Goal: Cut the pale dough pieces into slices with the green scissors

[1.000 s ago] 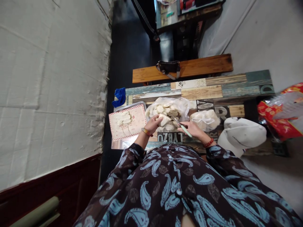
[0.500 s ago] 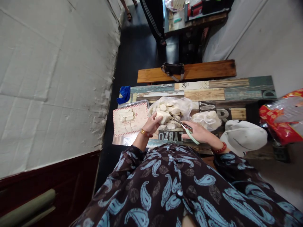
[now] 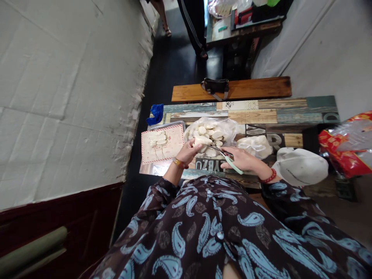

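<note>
My left hand (image 3: 188,152) is closed on a white piece of food (image 3: 202,141) above an open clear plastic bag (image 3: 230,128) of similar white slices (image 3: 216,134). In my right hand (image 3: 241,158) are scissors (image 3: 233,164) with pale green handles, their blades pointing left and touching the held piece. To the left, several white pieces (image 3: 157,138) lie on a tray (image 3: 147,149) with a red-striped border. A tied plastic bag (image 3: 255,147) with white contents sits right of the open one.
A white cap (image 3: 300,166) and red packaging (image 3: 337,149) lie at the right of the patchwork table (image 3: 252,115). A blue cloth (image 3: 156,114) is at its far left corner. Beyond stands a bench (image 3: 258,88) with a black bag (image 3: 215,84). A person's legs (image 3: 193,27) show farther back.
The held piece has tilted and now looks flatter, with the scissor blades against its right end. The whole view has shifted slightly. A person's leg at the top shows more.
</note>
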### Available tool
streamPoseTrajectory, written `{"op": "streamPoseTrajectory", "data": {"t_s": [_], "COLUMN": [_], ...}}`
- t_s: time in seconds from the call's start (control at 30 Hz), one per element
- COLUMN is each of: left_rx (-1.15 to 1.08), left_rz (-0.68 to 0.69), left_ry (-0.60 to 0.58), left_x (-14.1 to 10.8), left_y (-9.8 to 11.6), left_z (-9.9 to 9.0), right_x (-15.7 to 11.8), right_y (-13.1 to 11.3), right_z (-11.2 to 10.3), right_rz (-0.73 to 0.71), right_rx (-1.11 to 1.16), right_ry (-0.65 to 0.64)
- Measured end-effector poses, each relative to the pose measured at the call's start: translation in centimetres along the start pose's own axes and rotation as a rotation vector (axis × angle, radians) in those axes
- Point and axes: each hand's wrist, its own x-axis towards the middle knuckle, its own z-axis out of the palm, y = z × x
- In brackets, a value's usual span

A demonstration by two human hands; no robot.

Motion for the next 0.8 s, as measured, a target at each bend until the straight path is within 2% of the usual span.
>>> {"op": "streamPoseTrajectory", "data": {"t_s": [0.37, 0.8], "left_rx": [0.016, 0.068], "left_rz": [-0.005, 0.018], "left_ry": [-0.001, -0.019], "left_x": [-0.5, 0.2], "left_y": [0.1, -0.6], "left_z": [-0.2, -0.8], "right_x": [0.1, 1.0], "right_y": [-0.8, -0.6], "right_z": [-1.2, -1.3], "right_rz": [-0.001, -0.014], "right_rx": [-0.094, -0.071], "right_ry": [-0.038, -0.055]}}
